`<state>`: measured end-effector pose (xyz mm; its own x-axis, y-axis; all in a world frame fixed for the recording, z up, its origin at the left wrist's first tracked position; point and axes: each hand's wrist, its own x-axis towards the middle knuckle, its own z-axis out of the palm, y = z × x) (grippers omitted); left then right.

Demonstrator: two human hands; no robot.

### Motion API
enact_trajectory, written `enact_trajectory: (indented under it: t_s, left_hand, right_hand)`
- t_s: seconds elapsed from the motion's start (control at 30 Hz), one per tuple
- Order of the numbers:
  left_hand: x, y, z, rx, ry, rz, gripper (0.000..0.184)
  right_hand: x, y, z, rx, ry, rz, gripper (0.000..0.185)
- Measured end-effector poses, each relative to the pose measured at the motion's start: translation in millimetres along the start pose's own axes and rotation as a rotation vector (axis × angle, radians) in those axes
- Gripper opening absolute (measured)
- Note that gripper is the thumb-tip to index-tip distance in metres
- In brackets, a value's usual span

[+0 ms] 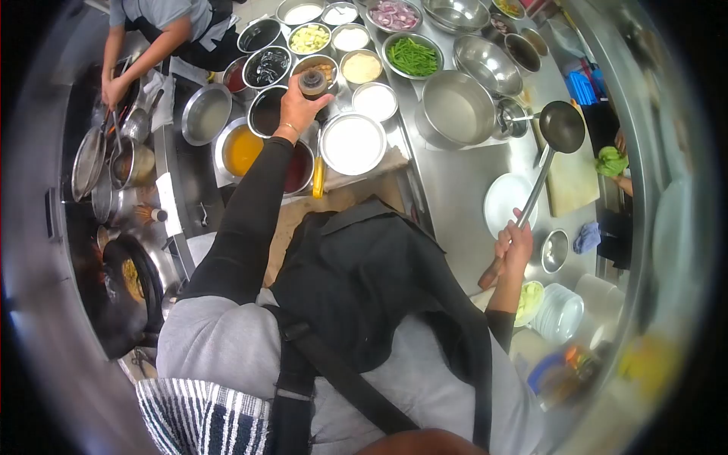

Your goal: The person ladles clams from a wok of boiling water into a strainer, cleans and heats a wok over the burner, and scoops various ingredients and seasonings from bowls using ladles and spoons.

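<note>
My left hand (299, 111) is closed around a dark-topped bottle (312, 83), seen from above among the round metal containers. Beside it are a container of light brown pieces (326, 66), a pot of yellow-orange liquid (245, 150) and a container of white powder or grains (353, 144). My right hand (517, 241) grips the long handle of a ladle (563, 127); its dark bowl is raised over the steel counter, and the wooden handle end sticks out below my fist. Under the handle lies a white plate (500, 203).
At left, a wok (133, 288) with food sits on the stove. A co-worker's hands (115, 89) hold utensils over pans at upper left. Steel bowls (485, 64), a large pot (457, 110), a cutting board (575, 171) and stacked plates (560, 312) stand at right. Another person handles a green vegetable (611, 161).
</note>
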<state>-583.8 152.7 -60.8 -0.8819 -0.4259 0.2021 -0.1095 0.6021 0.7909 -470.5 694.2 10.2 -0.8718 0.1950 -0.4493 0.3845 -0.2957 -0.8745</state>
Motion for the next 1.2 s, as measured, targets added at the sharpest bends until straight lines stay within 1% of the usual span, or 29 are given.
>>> enact_trajectory:
  t_s: [0.1, 0.17, 0.23, 0.3, 0.33, 0.4, 0.43, 0.5, 0.53, 0.57, 0.63, 0.67, 0.7, 0.77, 0.8, 0.83, 0.9, 0.93, 0.97, 1.0, 1.07, 1.1, 1.17, 1.2]
  left_hand:
    - [-1, 12, -2, -0.022, 0.071, -0.019, 0.072]
    - [0, 20, 0, -0.139, 0.066, 0.056, 0.07]
    - [-3, 25, 4, -0.129, -0.011, 0.116, 0.074]
    - [1, 0, 17, 0.006, -0.077, 0.186, 0.074]
    - [0, -1, 17, 0.003, -0.079, 0.189, 0.074]
    - [-5, -3, 15, 0.065, -0.13, 0.085, 0.077]
    - [-6, -3, 12, 0.063, -0.137, 0.097, 0.077]
    - [-13, -4, 6, 0.051, -0.143, -0.044, 0.081]
    - [-14, -8, 4, 0.065, -0.111, 0.027, 0.084]
    - [-13, -12, 3, 0.008, -0.06, 0.11, 0.084]
    - [-1, -13, -4, -0.018, 0.034, 0.174, 0.082]
    - [13, -9, -7, -0.127, 0.061, 0.189, 0.074]
    - [29, -5, -10, -0.173, 0.11, 0.186, 0.059]
    - [68, 2, -19, -0.206, 0.071, 0.13, 0.047]
    - [92, -7, -14, -0.119, 0.108, 0.198, 0.043]
    - [111, -11, -11, -0.126, 0.104, 0.212, 0.043]
    - [153, -17, -3, 0.011, 0.047, 0.073, 0.047]
    - [183, -41, 10, 0.023, 0.029, 0.076, 0.055]
    - [204, -47, 18, 0.042, 0.032, 0.056, 0.063]
    - [234, -68, 33, -0.013, 0.049, 0.032, 0.065]
    - [301, -136, 77, -0.157, 0.048, -0.054, 0.074]
    - [312, -126, 79, -0.166, 0.039, -0.04, 0.074]
    - [326, -92, 72, -0.583, -0.091, -0.339, 0.083]
    - [333, -82, 75, -0.624, -0.085, -0.416, 0.085]
  right_hand:
    - [14, -7, 4, -0.043, -0.018, 0.009, 0.038]
    - [22, -10, 6, -0.039, -0.076, 0.019, 0.038]
    - [23, -14, 14, -0.041, -0.083, 0.033, 0.038]
    - [24, -16, 22, -0.039, -0.085, 0.03, 0.038]
    - [23, -15, 25, -0.037, -0.087, 0.031, 0.038]
    - [18, -12, 28, -0.027, -0.076, 0.027, 0.038]
    - [15, -9, 31, -0.035, -0.081, 0.021, 0.038]
    - [8, -4, 34, -0.04, -0.08, 0.011, 0.038]
    - [4, 0, 37, -0.05, -0.064, -0.003, 0.038]
    - [0, 1, 41, -0.06, -0.047, -0.016, 0.038]
    - [-10, -2, 51, -0.067, -0.018, -0.012, 0.039]
    - [-16, -3, 56, -0.08, 0.002, -0.001, 0.041]
    - [-20, 0, 58, -0.074, 0.014, -0.008, 0.041]
    - [-31, 8, 58, -0.051, 0.029, -0.009, 0.039]
    - [-36, 11, 60, -0.039, 0.036, -0.024, 0.039]
    - [-45, 16, 61, -0.026, 0.077, -0.006, 0.04]
    - [-63, 24, 65, -0.002, 0.124, -0.006, 0.042]
    - [-74, 28, 67, 0.005, 0.156, 0.013, 0.042]
    - [-84, 31, 69, 0.014, 0.188, 0.03, 0.043]
    - [-92, 34, 72, 0.025, 0.196, 0.013, 0.043]
    - [-110, 39, 78, 0.019, 0.241, 0.04, 0.044]
    - [-117, 43, 79, 0.028, 0.253, 0.029, 0.044]
    - [-127, 50, 83, 0.027, 0.3, 0.061, 0.045]
    - [-133, 52, 89, 0.026, 0.328, 0.053, 0.045]
